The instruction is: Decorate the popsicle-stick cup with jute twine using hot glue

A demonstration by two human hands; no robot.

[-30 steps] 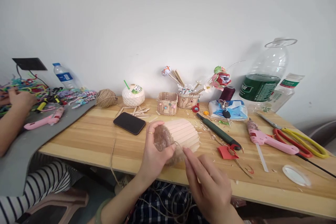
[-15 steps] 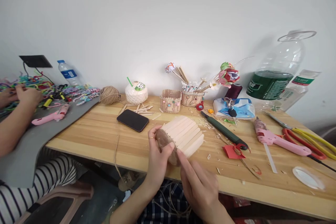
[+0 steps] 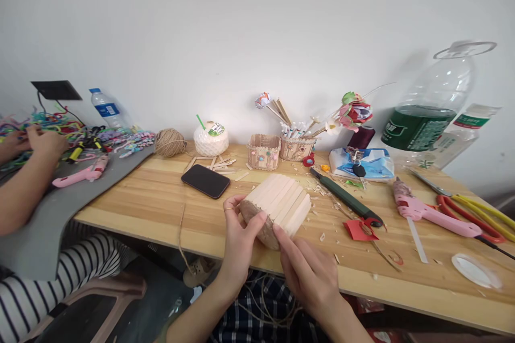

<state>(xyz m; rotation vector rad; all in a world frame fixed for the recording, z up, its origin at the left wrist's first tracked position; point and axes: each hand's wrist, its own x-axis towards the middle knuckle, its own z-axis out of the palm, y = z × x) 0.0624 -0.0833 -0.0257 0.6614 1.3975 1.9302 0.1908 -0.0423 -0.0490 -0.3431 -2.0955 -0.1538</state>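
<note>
A round pot (image 3: 281,198) covered in pale wooden craft sticks lies tilted on its side above the table's front edge, its brown end towards me. My left hand (image 3: 241,236) grips the brown end, thumb on its edge and fingers behind. At the right of that edge, my right hand (image 3: 308,268) presses its index fingertip against the pot, with the other fingers curled; whether twine is pinched there cannot be made out. Loose twine (image 3: 267,311) loops over my lap below the hands. Another strand of twine (image 3: 181,230) hangs over the table edge.
Behind stand a twine ball (image 3: 170,142), a coconut (image 3: 211,139) and a decorated stick basket (image 3: 263,153). A phone (image 3: 205,181) lies left; a green-handled cutter (image 3: 346,197), pink glue gun (image 3: 434,211) and scissors (image 3: 470,209) lie right. A co-worker's hands (image 3: 44,142) are far left.
The pot has turned slightly and shifted a little left and up, with both hands still on it. The whole view has shifted slightly.
</note>
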